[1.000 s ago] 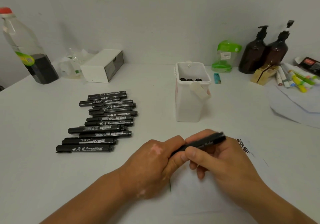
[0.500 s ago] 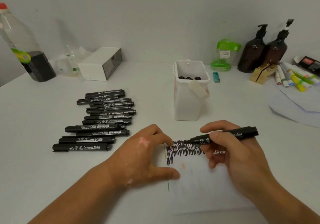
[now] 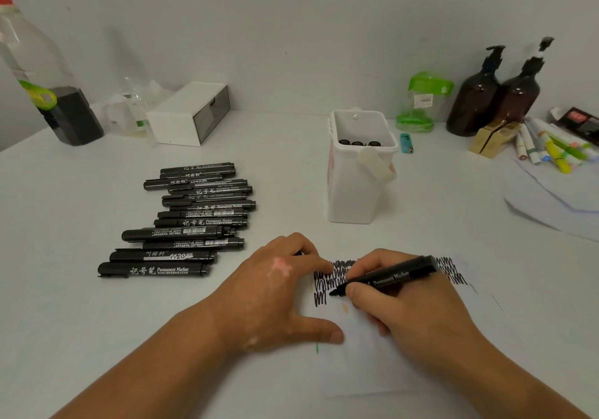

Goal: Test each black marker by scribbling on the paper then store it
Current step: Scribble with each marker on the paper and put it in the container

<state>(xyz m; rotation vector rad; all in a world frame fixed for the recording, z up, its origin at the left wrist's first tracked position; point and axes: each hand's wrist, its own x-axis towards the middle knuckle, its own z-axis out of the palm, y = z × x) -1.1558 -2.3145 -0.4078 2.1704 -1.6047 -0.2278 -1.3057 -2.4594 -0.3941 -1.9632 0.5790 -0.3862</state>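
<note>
**Spotter:** Your right hand (image 3: pixel 421 318) is gripping a black marker (image 3: pixel 393 276), thumb and fingers pinched low on the barrel. The marker slants down toward your left. Its bare tip touches the paper (image 3: pixel 363 366) near the left end of the scribbles (image 3: pixel 338 274).

**Operator:** And my left?

**Spotter:** Your left hand (image 3: pixel 272 295) lies spread at the paper's left edge, with forefinger and thumb pressing on the sheet. A dark sliver shows behind your fingers. It may be a cap, but too little of it shows to be sure.

**Operator:** Where's everything else?

**Spotter:** The pile of markers (image 3: pixel 191 220) lies on the table (image 3: pixel 81 321) to your left, side by side and partly overlapping, apart from the paper. The white tub (image 3: pixel 355 198) stands upright beyond the paper, its handle (image 3: pixel 377 165) hanging down the front. Three dark marker ends (image 3: pixel 358 143) show inside it.

**Operator:** And along the wall?

**Spotter:** From your left there's a clear bottle (image 3: pixel 74 117) with dark liquid, a white box (image 3: pixel 181 117), a green-lidded container (image 3: pixel 421 107) and two brown pump bottles (image 3: pixel 476 100). A blue lighter (image 3: pixel 406 143) lies just right of the tub. Coloured pens (image 3: pixel 557 152) rest on loose sheets (image 3: pixel 557 204) at the far right.
</note>
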